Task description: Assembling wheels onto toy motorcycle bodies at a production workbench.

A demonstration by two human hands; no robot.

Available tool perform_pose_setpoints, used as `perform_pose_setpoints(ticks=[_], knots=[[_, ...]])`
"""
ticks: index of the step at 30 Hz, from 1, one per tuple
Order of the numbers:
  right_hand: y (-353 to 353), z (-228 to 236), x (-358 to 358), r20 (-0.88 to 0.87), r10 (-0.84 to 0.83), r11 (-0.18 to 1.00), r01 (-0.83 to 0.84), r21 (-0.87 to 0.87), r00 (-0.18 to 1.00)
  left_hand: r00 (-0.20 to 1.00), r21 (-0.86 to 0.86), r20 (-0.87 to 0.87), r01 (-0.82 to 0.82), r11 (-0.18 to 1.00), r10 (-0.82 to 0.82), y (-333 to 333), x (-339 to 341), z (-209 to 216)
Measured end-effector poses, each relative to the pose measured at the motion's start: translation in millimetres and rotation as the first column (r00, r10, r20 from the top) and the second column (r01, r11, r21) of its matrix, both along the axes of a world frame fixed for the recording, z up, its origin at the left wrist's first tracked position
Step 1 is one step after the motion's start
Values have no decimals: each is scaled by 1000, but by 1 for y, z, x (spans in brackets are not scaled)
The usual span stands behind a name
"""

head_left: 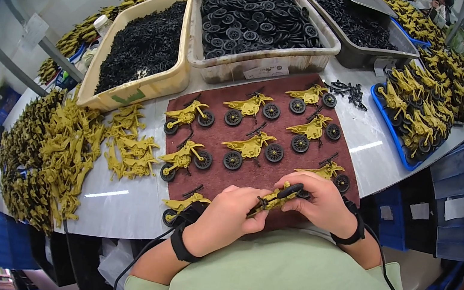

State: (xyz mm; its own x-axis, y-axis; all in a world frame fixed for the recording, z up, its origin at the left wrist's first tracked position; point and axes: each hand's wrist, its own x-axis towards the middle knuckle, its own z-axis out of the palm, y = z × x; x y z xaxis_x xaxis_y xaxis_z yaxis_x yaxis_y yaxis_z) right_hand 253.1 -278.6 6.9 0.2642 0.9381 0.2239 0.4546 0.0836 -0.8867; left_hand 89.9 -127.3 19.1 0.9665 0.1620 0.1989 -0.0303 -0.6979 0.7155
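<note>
Close to my body, a yellow toy motorcycle point(278, 198) with a black wheel is held between my two hands. My left hand point(225, 215) grips its left end with curled fingers. Around the wheel end, my right hand point(322, 205) has thumb and fingers closed on it. Beneath lies a dark red mat point(269, 178). Several yellow toy motorcycles with black wheels and handlebars stand or lie there in rough rows, such as one toy motorcycle point(249, 146) just beyond my hands. Another toy motorcycle point(183, 205) is partly hidden by my left hand.
Past the mat stand a cream bin point(133, 96) of small black parts, a white bin point(263, 65) of black wheels and a grey bin point(379, 58). Yellow body parts point(70, 150) are heaped at left. At right, a blue tray point(401, 152) holds motorcycles; black pieces point(347, 93) lie nearby.
</note>
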Motion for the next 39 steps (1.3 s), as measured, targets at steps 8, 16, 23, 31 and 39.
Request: perform_pose_setpoints(ticks=[8,16,23,31,39], knots=[[4,-3,-15,-1,-99,980,98,173,995,975,72,207,-94,993,77,-2,-7,10],[2,1,-24,-22,-166,970,168,175,986,947,72,312,-103,992,75,-3,-8,5],[7,6,-17,-109,-69,987,84,139,992,971,-68,188,-140,988,150,1,-13,8],[7,6,-25,-231,-91,989,114,89,969,952,10,282,-125,992,117,4,-8,7],[7,4,-20,-590,-176,975,222,6,788,830,464,558,-311,830,-1,19,-12,1]])
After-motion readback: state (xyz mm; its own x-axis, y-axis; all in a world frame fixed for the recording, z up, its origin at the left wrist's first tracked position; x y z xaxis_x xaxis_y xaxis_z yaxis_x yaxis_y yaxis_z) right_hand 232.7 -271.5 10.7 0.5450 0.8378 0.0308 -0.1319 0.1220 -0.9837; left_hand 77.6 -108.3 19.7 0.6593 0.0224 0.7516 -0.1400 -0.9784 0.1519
